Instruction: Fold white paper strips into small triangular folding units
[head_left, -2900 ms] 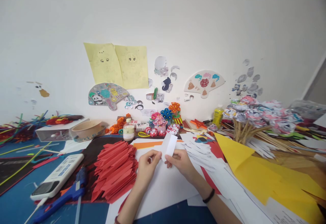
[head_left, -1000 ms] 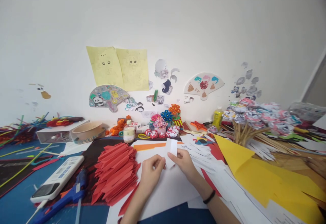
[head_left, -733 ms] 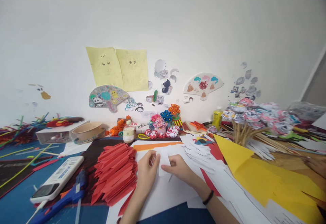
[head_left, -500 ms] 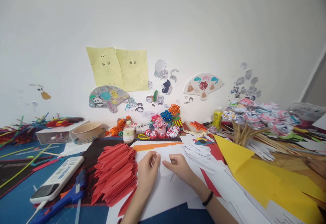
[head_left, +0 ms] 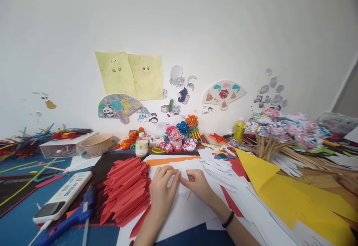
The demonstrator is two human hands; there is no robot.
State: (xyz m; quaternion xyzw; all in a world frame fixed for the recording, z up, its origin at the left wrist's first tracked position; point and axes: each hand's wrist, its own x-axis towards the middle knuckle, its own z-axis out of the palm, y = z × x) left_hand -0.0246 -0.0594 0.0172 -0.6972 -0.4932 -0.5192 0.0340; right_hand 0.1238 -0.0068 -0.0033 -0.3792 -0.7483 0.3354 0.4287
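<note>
A small piece of white paper is pinched between my two hands over a larger white sheet. My left hand grips its upper left edge with thumb and fingertips. My right hand, with a dark band on the wrist, pinches it from the other side, the thumb close to my left fingertips. White against white, the paper's exact outline is hard to make out. A stack of folded red paper strips lies just left of my left hand. White paper strips are spread beyond my right hand.
A blue glue gun and a white power strip lie at left. Yellow paper sheets cover the right side. Behind stand a small bottle and paper flowers on sticks. Another person's hand shows at the right edge.
My hands have come closer together, the fingertips now nearly meeting at the paper's top edge. My left fingers have shifted slightly right along it.
</note>
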